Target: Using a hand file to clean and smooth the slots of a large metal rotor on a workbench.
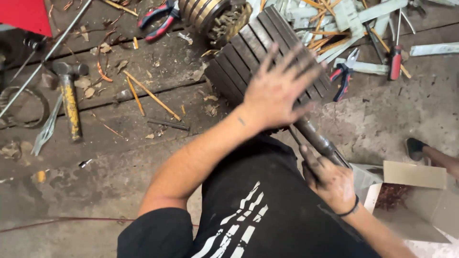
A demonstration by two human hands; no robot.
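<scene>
Greasy steel shaft (319, 138) sits clamped in my right hand (330, 179); my left hand (277, 88) lies flat, fingers spread, on the dark ribbed cylindrical motor rotor (253, 52) resting on the worn wooden floor (119, 119) near red-handled pliers (344, 75).

Dark slotted steel rotor core (248, 52) lying tilted on the floor, its greasy shaft (318, 138) pointing toward the lap

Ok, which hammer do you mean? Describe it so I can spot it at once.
Start at the big slotted rotor core under the person's spread left hand. Go far left across the dark wooden boards to the hammer lying alone. Its yellow-painted handle and grey steel head set it apart from the red-handled pliers.
</scene>
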